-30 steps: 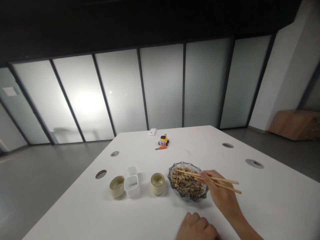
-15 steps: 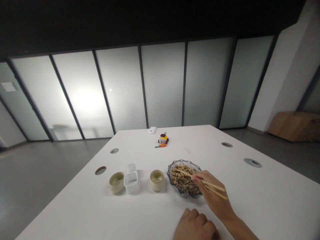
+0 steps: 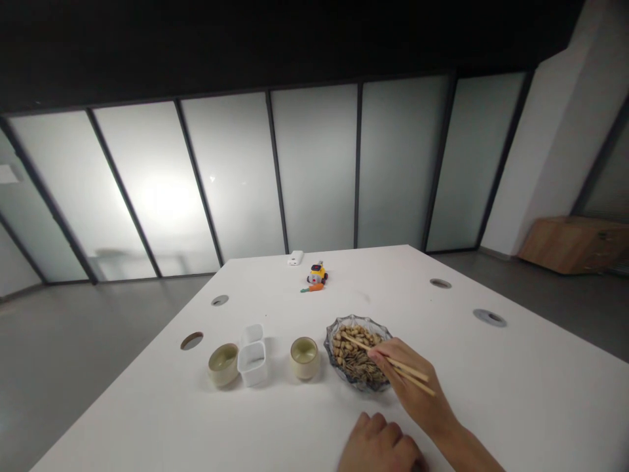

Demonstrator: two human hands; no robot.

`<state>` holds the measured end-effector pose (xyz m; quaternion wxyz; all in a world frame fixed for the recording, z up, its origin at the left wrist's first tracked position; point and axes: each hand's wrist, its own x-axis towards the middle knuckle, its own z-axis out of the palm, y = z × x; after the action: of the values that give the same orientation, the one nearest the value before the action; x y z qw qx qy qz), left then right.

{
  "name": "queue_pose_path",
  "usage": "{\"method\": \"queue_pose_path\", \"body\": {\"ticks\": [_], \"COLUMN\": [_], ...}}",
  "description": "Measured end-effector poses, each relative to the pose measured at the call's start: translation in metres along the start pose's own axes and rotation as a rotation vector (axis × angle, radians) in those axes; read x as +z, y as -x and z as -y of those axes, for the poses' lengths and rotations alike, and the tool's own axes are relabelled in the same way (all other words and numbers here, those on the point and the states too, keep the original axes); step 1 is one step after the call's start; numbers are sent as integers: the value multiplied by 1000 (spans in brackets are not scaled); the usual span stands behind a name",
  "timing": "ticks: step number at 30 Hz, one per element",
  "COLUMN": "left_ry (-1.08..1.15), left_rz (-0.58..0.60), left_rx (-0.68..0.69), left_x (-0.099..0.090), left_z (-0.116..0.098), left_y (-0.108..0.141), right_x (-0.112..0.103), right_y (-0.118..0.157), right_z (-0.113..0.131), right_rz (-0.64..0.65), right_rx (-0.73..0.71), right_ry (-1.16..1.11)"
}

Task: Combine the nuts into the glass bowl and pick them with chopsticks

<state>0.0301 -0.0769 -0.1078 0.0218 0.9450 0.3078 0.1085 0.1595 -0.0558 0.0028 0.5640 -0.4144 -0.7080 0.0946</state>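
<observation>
Centrally, at the near edge of the view, the left hand (image 3: 381, 446) lies palm down over the smooth white table (image 3: 275, 426), its fingers bent; whether it encloses anything cannot be determined. Just beyond, the right hand (image 3: 410, 380) grips a pair of pale wooden chopsticks (image 3: 413, 371) at the near side of a scalloped clear-glass bowl (image 3: 348, 379). The bowl contains dark striped seeds (image 3: 361, 366) in its nearer part and tan peanuts (image 3: 340, 347) toward its left and far sides; the chopstick tips reach the peanuts. To the left of the bowl, and apart from it, stands a round beige ceramic cup (image 3: 304, 367). Farther left, a square white plastic container (image 3: 252, 375) sits between this cup and a matching beige ceramic bowl-shaped cup (image 3: 223, 375), close beside the latter. A second white plastic compartment (image 3: 252, 333) adjoins its far side. Toward the far edge lie an orange carrot-shaped toy with a green end (image 3: 314, 288), a yellow-and-grey toy vehicle (image 3: 317, 274) just behind it, and a small white block-like object (image 3: 295, 257). A frosted-glass partition with dark frames (image 3: 314, 170) spans the background.
</observation>
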Motion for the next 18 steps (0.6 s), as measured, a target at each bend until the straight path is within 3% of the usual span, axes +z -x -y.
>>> {"method": "queue_pose_path", "body": {"ticks": [8, 12, 15, 18], "left_ry": [57, 58, 74, 92], "left_rz": [40, 57, 43, 49], "left_rx": [-2, 11, 18, 13], "left_x": [-19, -23, -24, -25], "left_z": [-4, -4, -5, -6], "left_y": [6, 7, 7, 7], "right_x": [0, -3, -4, -3], "right_y": [-1, -2, -3, -5], "right_z": [2, -1, -9, -18], "right_rz": [-21, -91, -174, -294], "right_rx": [52, 97, 227, 440], "right_ry": [1, 28, -15, -271]}}
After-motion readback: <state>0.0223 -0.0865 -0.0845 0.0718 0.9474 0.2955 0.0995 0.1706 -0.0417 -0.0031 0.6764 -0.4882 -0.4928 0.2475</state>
